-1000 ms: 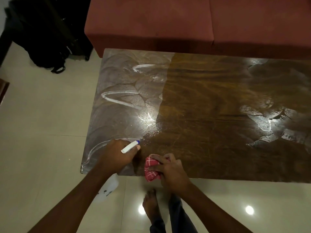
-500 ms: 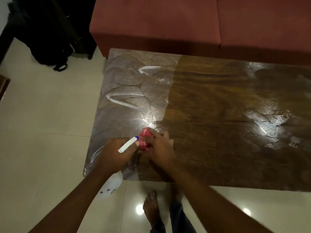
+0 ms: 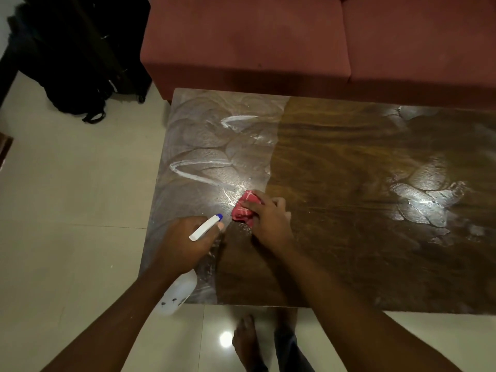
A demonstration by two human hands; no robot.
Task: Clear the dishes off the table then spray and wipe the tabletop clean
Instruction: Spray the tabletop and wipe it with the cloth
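A dark wooden table (image 3: 349, 162) fills the middle of the head view, with white wet smears across its left part and a shiny patch on the right. My right hand (image 3: 268, 221) grips a crumpled red cloth (image 3: 245, 206) and presses it on the tabletop near the front left. Just left of it, my left hand (image 3: 185, 242) holds a white spray bottle (image 3: 178, 292) by its neck, its blue-tipped nozzle (image 3: 206, 226) pointing up and right over the table's front left corner. No dishes are on the table.
A red sofa (image 3: 322, 41) stands right behind the table. A black bag (image 3: 77, 57) sits on the pale tiled floor at the back left. My bare feet (image 3: 249, 342) stand at the table's front edge.
My right hand has pushed the red cloth from the front edge farther onto the table, away from me. The left hand with the bottle has stayed near the front left corner.
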